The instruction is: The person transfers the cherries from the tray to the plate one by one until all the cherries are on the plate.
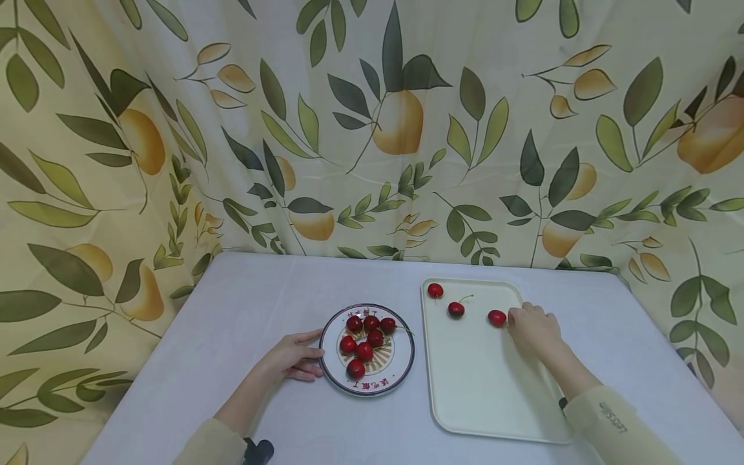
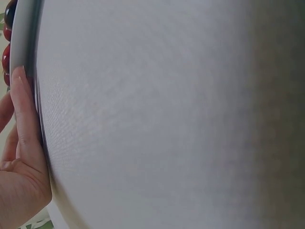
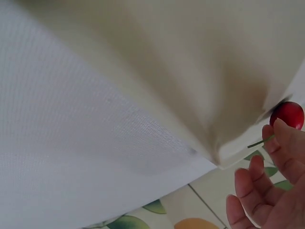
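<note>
My left hand (image 1: 299,356) rests on the cloth beside a white plate (image 1: 332,378) with a dark rim, its fairly straight fingers touching the rim. Several red cherries (image 1: 364,351) lie on that plate. In the left wrist view, a fingertip (image 2: 20,76) meets the plate's side. Over the right part of a cream tray (image 1: 482,387), my right hand (image 1: 535,329) pinches a cherry (image 3: 287,115) by its green stem between thumb and index finger. The other fingers of that hand are loosely bent. Farther back on the tray lie a cherry (image 1: 435,290) and a stemmed cherry (image 1: 456,310).
A white cloth (image 1: 279,284) covers the table under the plate and tray. Behind it and to the left hangs a curtain (image 1: 372,194) printed with fruit and leaves. A narrow strip of cloth separates the plate from the tray's raised edge.
</note>
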`<state>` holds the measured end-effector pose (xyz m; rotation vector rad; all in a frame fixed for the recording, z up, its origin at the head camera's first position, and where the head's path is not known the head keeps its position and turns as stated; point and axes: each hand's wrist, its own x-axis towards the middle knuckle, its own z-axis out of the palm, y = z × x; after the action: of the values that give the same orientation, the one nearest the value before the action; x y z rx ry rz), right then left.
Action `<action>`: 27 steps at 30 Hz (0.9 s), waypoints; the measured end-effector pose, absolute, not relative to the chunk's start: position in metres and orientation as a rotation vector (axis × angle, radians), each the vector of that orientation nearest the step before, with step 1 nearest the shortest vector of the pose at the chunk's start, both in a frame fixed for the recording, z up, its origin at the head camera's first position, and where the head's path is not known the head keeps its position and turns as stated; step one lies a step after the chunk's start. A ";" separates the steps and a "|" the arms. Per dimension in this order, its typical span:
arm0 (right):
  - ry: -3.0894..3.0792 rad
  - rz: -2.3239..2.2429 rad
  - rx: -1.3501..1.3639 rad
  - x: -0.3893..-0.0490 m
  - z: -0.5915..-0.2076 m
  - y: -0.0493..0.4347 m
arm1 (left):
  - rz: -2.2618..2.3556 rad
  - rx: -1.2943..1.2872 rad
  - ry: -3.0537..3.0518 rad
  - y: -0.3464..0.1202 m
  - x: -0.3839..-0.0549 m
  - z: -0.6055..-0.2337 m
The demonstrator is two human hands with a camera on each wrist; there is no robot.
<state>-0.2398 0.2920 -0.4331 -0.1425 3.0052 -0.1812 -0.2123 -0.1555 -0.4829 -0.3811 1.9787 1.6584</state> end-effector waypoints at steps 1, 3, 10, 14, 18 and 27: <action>3.005 -0.180 -0.143 -0.240 -0.433 0.292 | 1.657 -0.386 1.979 -0.155 -0.212 -0.483; 2.999 -0.187 -0.141 -0.241 -0.433 0.292 | 1.656 -0.387 1.981 -0.156 -0.212 -0.483; 3.137 -0.182 -0.217 -0.242 -0.434 0.288 | 1.669 -0.369 1.981 -0.155 -0.211 -0.482; 3.267 -0.197 -0.291 -0.242 -0.428 0.280 | 1.675 -0.378 1.978 -0.155 -0.212 -0.481; 3.311 -0.195 -0.340 -0.243 -0.420 0.266 | 1.688 -0.385 1.970 -0.155 -0.212 -0.481; 3.380 -0.240 -0.533 -0.242 -0.414 0.226 | 1.669 -0.394 1.978 -0.155 -0.211 -0.480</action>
<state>-0.2419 0.2262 -0.4143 -0.5329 3.3803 -0.2397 -0.2113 -0.1549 -0.4799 -0.3941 1.9778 1.6687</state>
